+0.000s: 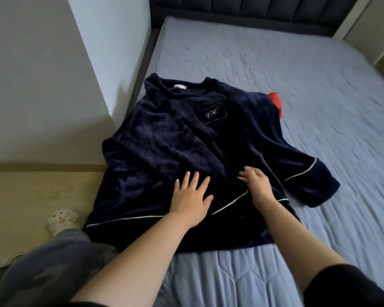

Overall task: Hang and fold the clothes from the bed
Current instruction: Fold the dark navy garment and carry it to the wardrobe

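A dark navy velvet pyjama top (164,138) with white piping and an embroidered chest pocket lies spread face up on the left side of the pale blue quilted bed (308,103). Its left part hangs over the bed's edge. My left hand (192,197) rests flat on the lower front of the top, fingers spread. My right hand (256,187) presses on the fabric just to the right, fingers straight, near the piped edge. A red piece of cloth (276,103) peeks out from under the top's right shoulder.
A dark padded headboard (242,12) runs along the far end. A white wall corner (93,63) stands close to the bed's left side. My leg in grey trousers (53,262) and a white slipper (64,219) are on the wooden floor at left.
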Tool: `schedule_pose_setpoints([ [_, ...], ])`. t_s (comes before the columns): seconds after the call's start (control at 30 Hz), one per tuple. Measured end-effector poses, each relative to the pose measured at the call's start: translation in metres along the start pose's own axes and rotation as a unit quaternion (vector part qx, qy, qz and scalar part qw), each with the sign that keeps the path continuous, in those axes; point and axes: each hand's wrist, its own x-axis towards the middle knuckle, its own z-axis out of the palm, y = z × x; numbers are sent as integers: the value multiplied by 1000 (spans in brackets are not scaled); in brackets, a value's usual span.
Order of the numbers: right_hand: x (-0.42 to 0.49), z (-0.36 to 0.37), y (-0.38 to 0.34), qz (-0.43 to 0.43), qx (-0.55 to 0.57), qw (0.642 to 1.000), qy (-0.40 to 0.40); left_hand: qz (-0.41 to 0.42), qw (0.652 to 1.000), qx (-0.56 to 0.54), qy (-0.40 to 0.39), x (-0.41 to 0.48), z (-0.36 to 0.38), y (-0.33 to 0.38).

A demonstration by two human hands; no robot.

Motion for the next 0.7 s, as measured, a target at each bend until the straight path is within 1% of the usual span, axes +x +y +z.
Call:
schedule_pose_setpoints([
  [0.03,8,-12,-7,62,167,984,16,30,999,-9,-14,0,-1,6],
  [0.07,14,-26,-12,108,301,947,31,57,998,-13,-30,0,0,13],
  [0.1,22,-40,-13,141,399,905,52,76,996,-13,-47,-1,0,18],
  [0.13,29,-52,-14,161,466,867,75,85,994,-13,-60,-1,1,22],
  [0.17,38,-63,-16,169,507,839,100,86,994,-15,-72,0,0,24],
  [0.2,43,-71,-17,175,531,821,116,84,993,-21,-81,1,-1,24],
  [0.3,50,-74,-27,202,530,806,171,78,989,-66,-106,5,-11,20],
  [0.33,50,-70,-31,214,509,812,191,77,987,-94,-109,6,-13,16],
  [0.4,50,-62,-34,228,436,842,223,59,981,-152,-106,6,-19,8],
  [0.43,55,-57,-35,229,416,841,258,45,979,-173,-101,6,-21,3],
  [0.47,60,-56,-36,234,441,825,263,31,976,-192,-94,6,-23,-3],
  [0.5,67,-56,-36,233,439,829,256,15,974,-205,-91,4,-26,-8],
  [0.53,70,-55,-41,237,408,844,256,-1,970,-225,-86,4,-26,-15],
  [0.57,73,-53,-49,220,399,857,241,-21,963,-254,-85,4,-29,-20],
  [0.6,73,-49,-59,194,362,883,228,-38,950,-298,-80,6,-34,-22],
  [0.63,69,-44,-69,147,356,901,200,-64,930,-354,-73,10,-39,-23],
  [0.67,66,-35,-80,84,323,926,174,-93,907,-407,-56,15,-44,-23],
  [0.7,53,-21,-93,10,257,956,140,-128,875,-466,-40,17,-51,-23],
])
